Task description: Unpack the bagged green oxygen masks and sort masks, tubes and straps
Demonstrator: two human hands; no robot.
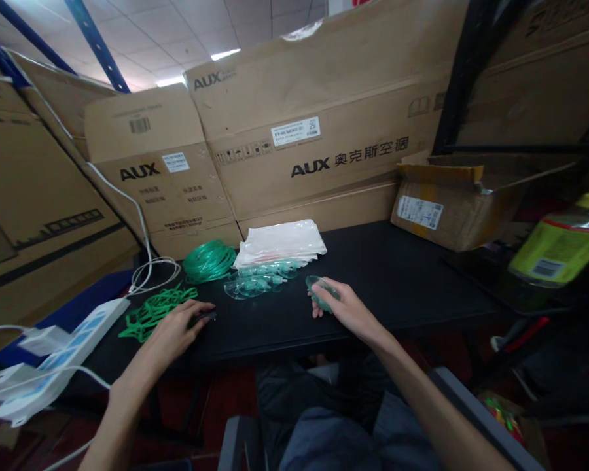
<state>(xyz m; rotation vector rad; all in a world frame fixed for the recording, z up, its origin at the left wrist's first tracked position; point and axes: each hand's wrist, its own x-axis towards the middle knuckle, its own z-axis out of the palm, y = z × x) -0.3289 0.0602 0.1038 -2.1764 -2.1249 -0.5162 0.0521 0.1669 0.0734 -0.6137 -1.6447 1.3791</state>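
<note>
My right hand is closed around a clear, green-tinted oxygen mask, held just above the black table at the middle. Low over the table on the left, my left hand pinches a small dark object with a shiny tip; its kind is hard to make out. Beside that hand lies a loose pile of green elastic straps. Several more clear green masks rest in a row between my hands. Behind them is a stack of white plastic bags, with a coil of green tubing to its left.
A white power strip with plugs and cables runs along the left edge. Large cardboard boxes wall off the back. An open carton and a yellow-labelled bottle stand at the right of the black table.
</note>
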